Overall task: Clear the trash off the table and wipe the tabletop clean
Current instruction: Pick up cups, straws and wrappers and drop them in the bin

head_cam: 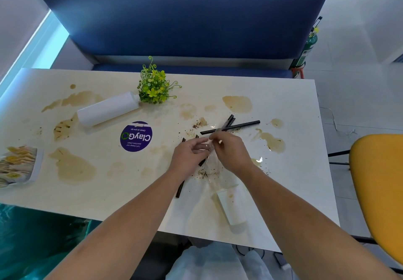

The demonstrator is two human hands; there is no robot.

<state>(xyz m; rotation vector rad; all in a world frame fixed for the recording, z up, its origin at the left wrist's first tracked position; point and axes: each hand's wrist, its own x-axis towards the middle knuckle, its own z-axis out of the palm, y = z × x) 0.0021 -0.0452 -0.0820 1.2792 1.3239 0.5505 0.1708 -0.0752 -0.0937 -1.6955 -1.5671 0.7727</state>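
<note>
The white table (283, 96) is marked with brown spills (73, 168) and dark crumbs (197, 124). Black straws (231, 127) lie crossed past my hands, and another black straw (180, 188) pokes out from under my left forearm. My left hand (189, 153) and my right hand (231, 153) meet at the table's middle, both pinching a crumpled clear plastic wrapper (210, 159). A thin clear strip rises from my right fingertips toward the straws. A white paper cup (232, 210) lies on its side near the front edge.
A white paper towel roll (106, 110) lies on its side beside a small yellow-green plant (153, 87). A purple round sticker (136, 136) sits mid-table, a tray of sachets (17, 164) at the left edge. A blue sofa (185, 17) stands behind, a yellow chair (379, 192) to the right.
</note>
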